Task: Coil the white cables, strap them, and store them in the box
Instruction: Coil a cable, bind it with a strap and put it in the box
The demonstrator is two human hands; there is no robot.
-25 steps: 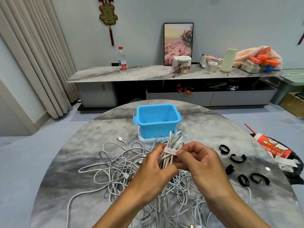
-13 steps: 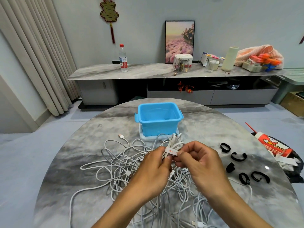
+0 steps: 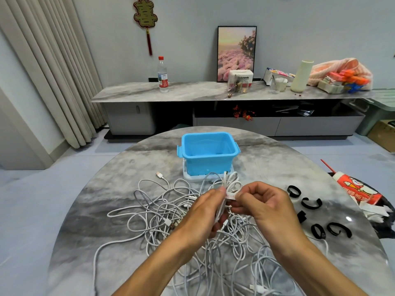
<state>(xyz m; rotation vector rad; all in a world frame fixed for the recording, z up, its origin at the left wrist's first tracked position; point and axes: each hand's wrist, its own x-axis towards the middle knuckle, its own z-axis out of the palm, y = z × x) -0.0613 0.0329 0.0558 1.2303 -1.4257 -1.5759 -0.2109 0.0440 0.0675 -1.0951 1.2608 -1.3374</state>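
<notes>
- Left hand (image 3: 202,212): fingers curled round coiled white cable (image 3: 229,184), above table (image 3: 106,201).
- Right hand (image 3: 265,207): fingers pinch white strap (image 3: 230,196) on coil.
- Blue box (image 3: 208,154) beyond hands; loose cables (image 3: 162,218) beneath.

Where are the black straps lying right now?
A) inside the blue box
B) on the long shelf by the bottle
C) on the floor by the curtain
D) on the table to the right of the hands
D: the black straps lie loose on the table, right of the right hand, not in the blue box.
</notes>
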